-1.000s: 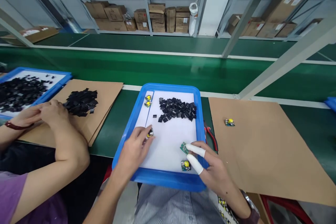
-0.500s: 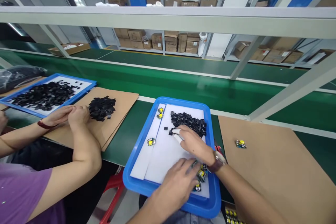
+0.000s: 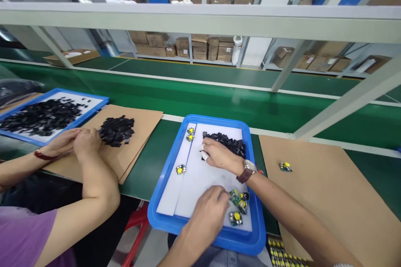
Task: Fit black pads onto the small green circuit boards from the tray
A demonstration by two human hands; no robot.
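My right hand (image 3: pixel 223 153) reaches to the left edge of a pile of small flat black pieces (image 3: pixel 230 142). White covers sit on its fingertips, which are drawn together at a black piece (image 3: pixel 202 158), mostly hidden. Lower in the tray, my left hand (image 3: pixel 209 210) is curled, its fingertips hidden and slightly blurred. Just right of it lie several small green circuit boards with yellow parts, among them one board (image 3: pixel 236 218) lying apart. A blue tray (image 3: pixel 166 179) with a white lining holds all this. Along its left strip lie three more boards, the nearest board (image 3: pixel 180 169) lowest.
On the right, brown cardboard (image 3: pixel 326 192) carries one board (image 3: pixel 285 167); rows of boards (image 3: pixel 285 255) show below its near edge. At left, a co-worker's hands (image 3: pixel 75 142) meet beside black pieces (image 3: pixel 117 130) and another blue tray (image 3: pixel 105 100). A metal frame (image 3: pixel 200 23) crosses ahead.
My left hand has moved left off the boards, uncovering them. My right hand has shifted slightly left and up, covering the loose black pieces. The view has shifted a little.
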